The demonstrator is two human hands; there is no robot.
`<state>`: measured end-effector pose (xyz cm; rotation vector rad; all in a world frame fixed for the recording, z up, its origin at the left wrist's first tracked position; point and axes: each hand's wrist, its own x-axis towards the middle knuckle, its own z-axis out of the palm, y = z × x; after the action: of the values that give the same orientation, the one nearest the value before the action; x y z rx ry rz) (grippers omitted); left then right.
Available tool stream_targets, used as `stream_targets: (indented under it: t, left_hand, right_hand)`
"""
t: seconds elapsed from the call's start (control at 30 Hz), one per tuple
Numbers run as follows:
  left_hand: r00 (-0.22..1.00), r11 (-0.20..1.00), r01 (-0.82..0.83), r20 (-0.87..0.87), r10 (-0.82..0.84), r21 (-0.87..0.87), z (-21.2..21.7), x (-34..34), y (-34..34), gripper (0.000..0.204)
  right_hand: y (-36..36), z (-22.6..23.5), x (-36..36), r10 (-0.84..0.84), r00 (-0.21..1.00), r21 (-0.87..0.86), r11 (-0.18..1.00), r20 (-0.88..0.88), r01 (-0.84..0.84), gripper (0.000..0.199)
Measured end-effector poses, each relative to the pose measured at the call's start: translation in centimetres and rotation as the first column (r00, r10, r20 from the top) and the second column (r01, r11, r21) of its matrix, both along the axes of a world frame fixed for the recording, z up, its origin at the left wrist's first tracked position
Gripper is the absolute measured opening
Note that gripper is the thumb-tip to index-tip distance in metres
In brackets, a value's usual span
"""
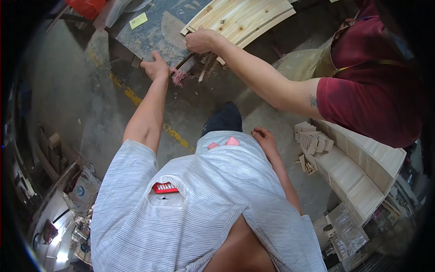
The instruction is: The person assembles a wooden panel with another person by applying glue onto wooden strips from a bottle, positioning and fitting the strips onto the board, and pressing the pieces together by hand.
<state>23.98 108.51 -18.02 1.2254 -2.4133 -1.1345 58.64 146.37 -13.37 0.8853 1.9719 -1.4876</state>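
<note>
The left hand (155,68) lay flat with spread fingers on the near edge of the counter (145,34), holding nothing. The curved wooden board (240,18) lay further right, its long axis running left-right. The right hand (264,136) hung loosely curled and empty by the hip, well apart. A co-worker's hand (201,41) gripped the board's near-left end.

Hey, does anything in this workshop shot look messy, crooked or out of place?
A few things. Small wood offcuts lie in a loose, jumbled heap on the stacked pale boards at the right. A frayed pink rag hangs off the worn bench edge beside the left hand. The curved wooden panels overhang that bench.
</note>
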Motion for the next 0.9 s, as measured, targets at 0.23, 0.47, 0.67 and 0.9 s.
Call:
stream_targets:
  t: [0.23, 0.47, 0.67, 0.9]
  left_hand:
    - [0.998, 1.000, -0.021, 0.061, 0.020, 0.015, 0.8, -0.7, 0.3, 0.075]
    - [0.999, 1.000, 0.008, 0.033, -0.008, -0.007, 0.3, 0.1, -0.1, 0.077]
    - [0.999, 1.000, 0.004, 0.047, -0.003, -0.009, 0.9, 0.1, 0.1, 0.076]
    - [0.998, 1.000, -0.003, 0.063, 0.004, -0.020, 0.5, -0.2, -0.1, 0.075]
  right_hand:
    - [-0.8, 0.7, -0.8, -0.078, 0.993, -0.072, 0.994, 0.084, 0.084, 0.039]
    - [-1.4, 1.2, -1.0, -0.100, 0.992, -0.083, 0.991, 0.078, 0.106, 0.038]
    - [-1.4, 1.0, -1.3, -0.131, 0.988, -0.099, 0.985, 0.085, 0.139, 0.039]
    - [-1.5, 0.9, -1.6, -0.100, 0.991, -0.120, 0.987, 0.091, 0.110, 0.040]
